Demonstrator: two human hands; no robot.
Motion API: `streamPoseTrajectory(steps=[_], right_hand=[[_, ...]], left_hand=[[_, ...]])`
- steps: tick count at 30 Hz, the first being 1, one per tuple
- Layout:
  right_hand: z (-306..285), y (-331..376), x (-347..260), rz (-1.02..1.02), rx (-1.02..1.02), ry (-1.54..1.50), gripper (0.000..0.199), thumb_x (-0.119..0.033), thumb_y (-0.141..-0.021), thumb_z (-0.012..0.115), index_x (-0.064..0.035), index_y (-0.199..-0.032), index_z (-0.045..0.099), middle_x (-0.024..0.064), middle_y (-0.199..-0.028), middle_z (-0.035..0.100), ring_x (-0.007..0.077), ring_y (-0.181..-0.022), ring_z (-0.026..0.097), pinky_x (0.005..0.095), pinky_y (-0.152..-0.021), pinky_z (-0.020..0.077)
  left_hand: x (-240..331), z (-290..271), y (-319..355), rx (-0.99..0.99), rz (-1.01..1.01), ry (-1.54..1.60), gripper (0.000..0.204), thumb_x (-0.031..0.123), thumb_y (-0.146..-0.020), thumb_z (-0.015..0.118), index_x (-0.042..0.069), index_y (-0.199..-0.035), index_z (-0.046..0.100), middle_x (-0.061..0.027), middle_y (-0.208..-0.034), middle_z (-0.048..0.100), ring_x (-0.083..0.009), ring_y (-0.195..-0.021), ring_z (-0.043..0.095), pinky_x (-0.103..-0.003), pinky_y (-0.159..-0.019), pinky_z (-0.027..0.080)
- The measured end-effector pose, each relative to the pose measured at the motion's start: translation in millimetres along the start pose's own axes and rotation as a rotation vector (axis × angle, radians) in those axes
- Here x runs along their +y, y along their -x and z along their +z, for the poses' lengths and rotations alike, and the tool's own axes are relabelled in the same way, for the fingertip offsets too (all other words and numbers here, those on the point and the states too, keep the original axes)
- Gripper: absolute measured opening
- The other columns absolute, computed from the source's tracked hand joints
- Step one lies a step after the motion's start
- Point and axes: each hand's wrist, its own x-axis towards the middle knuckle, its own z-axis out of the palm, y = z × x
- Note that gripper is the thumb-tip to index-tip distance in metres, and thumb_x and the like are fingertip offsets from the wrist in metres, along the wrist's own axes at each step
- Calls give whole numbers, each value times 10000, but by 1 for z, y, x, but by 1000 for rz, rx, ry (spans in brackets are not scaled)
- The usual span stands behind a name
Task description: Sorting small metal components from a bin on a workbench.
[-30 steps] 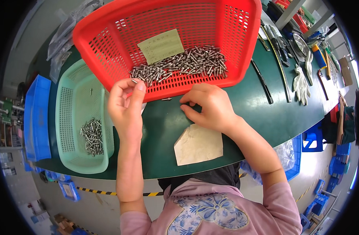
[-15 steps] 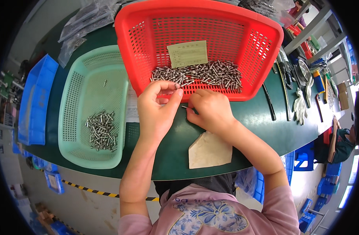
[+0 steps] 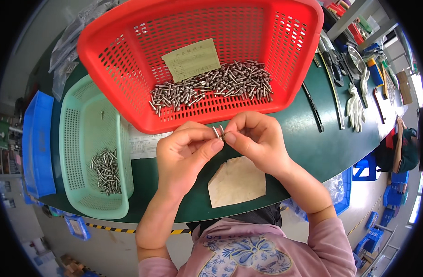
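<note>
The green desk [image 3: 313,138] runs out of sight under the red mesh basket [image 3: 128,60], whose far rim is cut off, and a mint basket [image 3: 77,138] holding a small heap of metal pins. Left hand [image 3: 186,154] and right hand [image 3: 257,141] meet just before the red rim, each grip pinching a thin steel pin [image 3: 219,132]; how many pins is hard to tell.

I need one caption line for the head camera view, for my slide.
Both hands, left hand and right hand, pinch a small metal pin before a red basket of pins.
</note>
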Motion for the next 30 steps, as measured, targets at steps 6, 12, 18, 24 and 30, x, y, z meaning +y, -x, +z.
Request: streamPoseTrajectory(steps=[6, 12, 18, 24, 30], right_hand=[[-1, 7, -4, 12, -40, -86, 115, -89, -854, 640, 9, -864, 581, -33, -727, 573, -10, -623, 493, 158, -541, 400], [1, 5, -5, 32, -79, -244, 114, -91, -875, 637, 15, -894, 597, -20, -766, 588, 3, -678, 507, 160, -572, 398], [-3, 5, -6, 111, -132, -313, 124, -118, -889, 627, 6, -891, 610, -23, -777, 592, 10, -677, 503, 170, -560, 391], [-6, 5, -7, 132, -170, -386, 126, -129, -891, 626, -3, -893, 615, -14, -786, 602, 17, -695, 515, 175, -582, 401], [-5, 5, -8, 150, -203, -429, 107, -111, -883, 627, -4, -878, 624, 0, -801, 619, 26, -722, 534, 183, -608, 415]], left_hand=[[6, 0, 2, -59, 85, -110, 135, -43, -766, 698, -63, -892, 656, -93, -892, 602, -150, -810, 594, -252, -721, 492], [6, -3, 2, -67, 157, -102, 151, -47, -775, 687, -65, -922, 657, -107, -911, 597, -147, -816, 591, -246, -707, 482], [3, -5, 2, -104, 235, -76, 155, -40, -806, 657, -67, -958, 653, -114, -934, 592, -151, -820, 590, -246, -726, 490], [-1, 0, 3, -79, 224, -1, 149, -34, -825, 639, -59, -972, 651, -129, -958, 584, -155, -814, 584, -242, -723, 494], [-5, 0, 5, -72, 226, 51, 133, 6, -833, 651, -42, -957, 647, -118, -947, 579, -149, -828, 568, -247, -716, 477]])
